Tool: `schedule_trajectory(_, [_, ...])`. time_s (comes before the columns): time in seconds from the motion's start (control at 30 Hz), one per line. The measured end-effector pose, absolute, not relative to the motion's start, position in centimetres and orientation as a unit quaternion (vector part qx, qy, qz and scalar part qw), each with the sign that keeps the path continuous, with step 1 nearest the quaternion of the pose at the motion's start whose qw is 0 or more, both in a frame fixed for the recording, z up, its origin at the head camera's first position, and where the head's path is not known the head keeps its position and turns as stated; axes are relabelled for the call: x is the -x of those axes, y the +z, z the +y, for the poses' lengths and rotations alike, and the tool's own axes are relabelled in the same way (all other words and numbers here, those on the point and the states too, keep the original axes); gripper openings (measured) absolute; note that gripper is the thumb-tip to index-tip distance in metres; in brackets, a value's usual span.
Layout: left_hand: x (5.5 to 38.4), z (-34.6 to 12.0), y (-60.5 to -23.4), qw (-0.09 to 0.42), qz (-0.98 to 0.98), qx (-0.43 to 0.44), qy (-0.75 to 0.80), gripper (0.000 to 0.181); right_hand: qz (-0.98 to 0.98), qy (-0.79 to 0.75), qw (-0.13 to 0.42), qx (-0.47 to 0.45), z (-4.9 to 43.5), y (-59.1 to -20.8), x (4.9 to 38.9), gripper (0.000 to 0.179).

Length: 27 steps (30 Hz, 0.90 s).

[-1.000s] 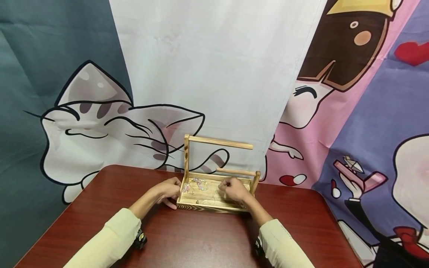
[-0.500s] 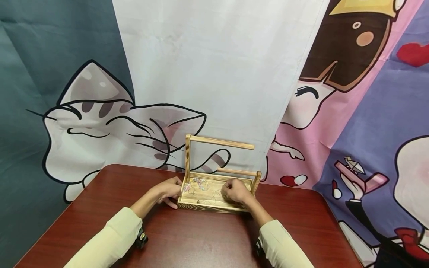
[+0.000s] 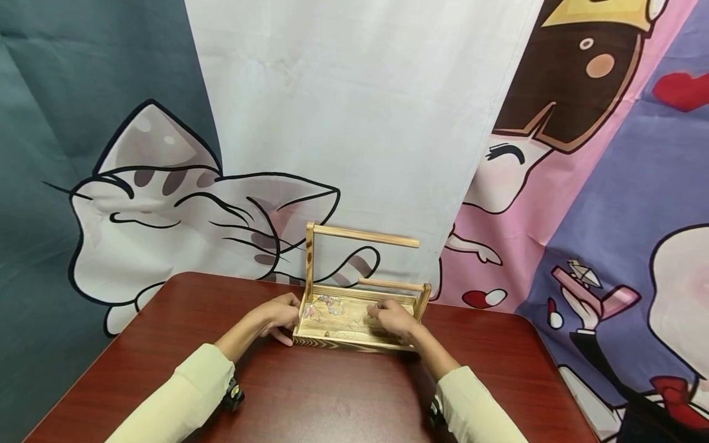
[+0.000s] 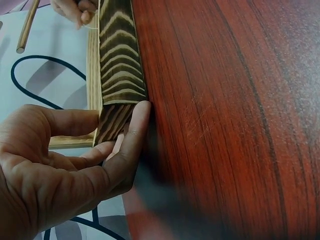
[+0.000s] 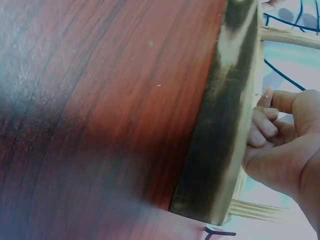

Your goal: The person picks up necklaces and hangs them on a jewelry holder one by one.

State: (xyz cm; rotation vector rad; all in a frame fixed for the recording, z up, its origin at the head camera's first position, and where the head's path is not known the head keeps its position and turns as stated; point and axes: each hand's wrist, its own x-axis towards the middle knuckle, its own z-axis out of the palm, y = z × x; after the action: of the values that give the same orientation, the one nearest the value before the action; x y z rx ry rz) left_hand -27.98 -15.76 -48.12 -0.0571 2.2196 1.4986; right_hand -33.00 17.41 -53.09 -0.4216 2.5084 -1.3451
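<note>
A shallow wooden tray (image 3: 332,342) with dark burnt grain stands on the table in the head view. My left hand (image 3: 281,315) grips its left end; in the left wrist view the thumb and fingers are around the tray's corner (image 4: 112,122). Over the right half of the tray is my right hand (image 3: 392,317), thumb and forefinger pinching a thin, pale cord (image 4: 92,27). More of the cord lies in loose curves on the tray floor. Strings of small pastel beads (image 3: 331,303) lie in the tray's left part, beside a small dark bit (image 3: 327,333) near the front wall.
A tall wooden post (image 3: 309,261) with a long crossbar (image 3: 365,235) rises from the tray's left side. On the right stands a shorter post (image 3: 424,299) with a lower bar (image 3: 390,284). The reddish-brown table (image 3: 332,394) reaches back to a printed cartoon cloth (image 3: 354,123).
My right hand has shifted a little to the right and down over the tray, and the cord's curves have changed shape. The left hand keeps its grip on the tray's end.
</note>
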Motion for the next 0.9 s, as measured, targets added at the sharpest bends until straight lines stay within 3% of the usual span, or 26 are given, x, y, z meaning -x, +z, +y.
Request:
schedule_trajectory(0.13, [28.1,-15.9,-48.2,0.23,0.799,0.03,0.555,0.042,0.796,-0.563,0.209,0.073,16.8,-49.2,30.3,0.026])
schedule_trajectory(0.27, [28.1,-16.3,-48.4,0.229,0.791,0.041,0.565,0.043,0.74,-0.627,0.24,0.033,17.0,-48.3,29.7,0.016])
schedule_trajectory(0.53, [28.4,-17.0,-48.7,0.235,0.773,0.036,0.588,0.049,0.717,-0.671,0.188,0.012,17.3,-46.7,28.3,0.024])
schedule_trajectory(0.9, [28.7,-17.6,-49.1,0.25,0.756,0.032,0.605,0.052,0.703,-0.7,0.119,0.026,18.1,-43.4,27.7,0.014])
